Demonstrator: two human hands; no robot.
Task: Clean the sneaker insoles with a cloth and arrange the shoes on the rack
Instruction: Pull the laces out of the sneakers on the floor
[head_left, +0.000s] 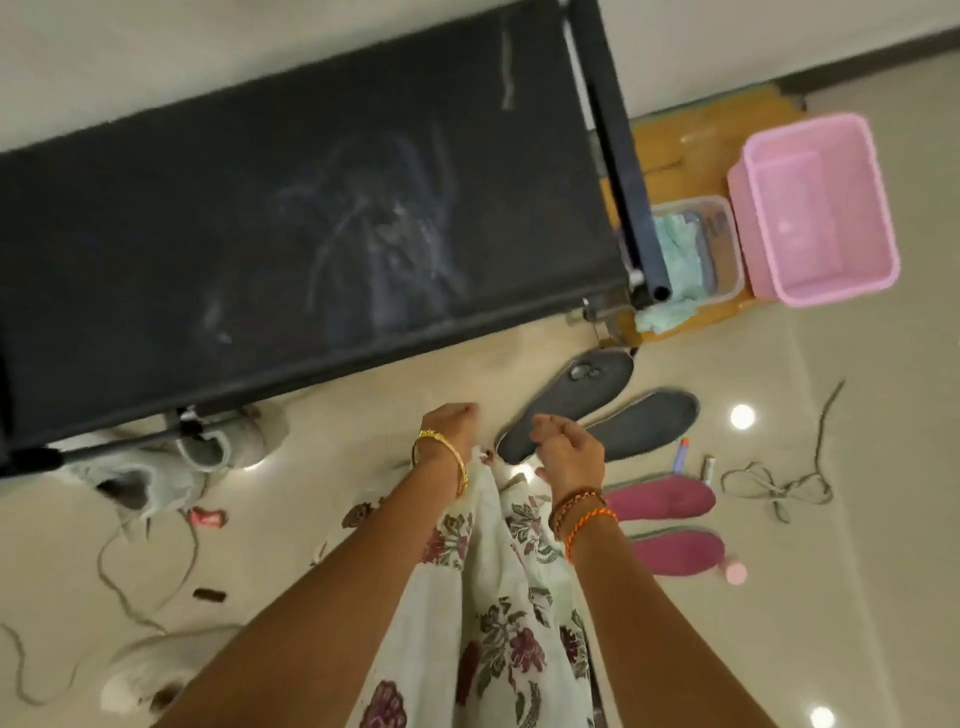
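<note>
Two dark grey insoles lie on the tiled floor, one (597, 376) near the rack's corner and one (639, 423) beside it. A pair of pink insoles (660, 501) (680, 551) lies to the right of my forearm. My right hand (569, 449) hovers over the heel end of a grey insole, fingers loosely curled and holding nothing. My left hand (452, 423), with a gold bangle, is curled into a fist above the floor; nothing shows in it. Grey sneakers (208, 449) (132, 483) sit under the black shoe rack (260, 234). A teal cloth (670, 306) hangs from a clear container (722, 244).
A pink plastic basket (815, 208) stands on a wooden board (691, 140) at the right. Loose grey laces (779, 483) lie on the floor at the right, more at the left. A white sneaker (145, 680) sits bottom left. Small tubes (680, 454) lie by the pink insoles.
</note>
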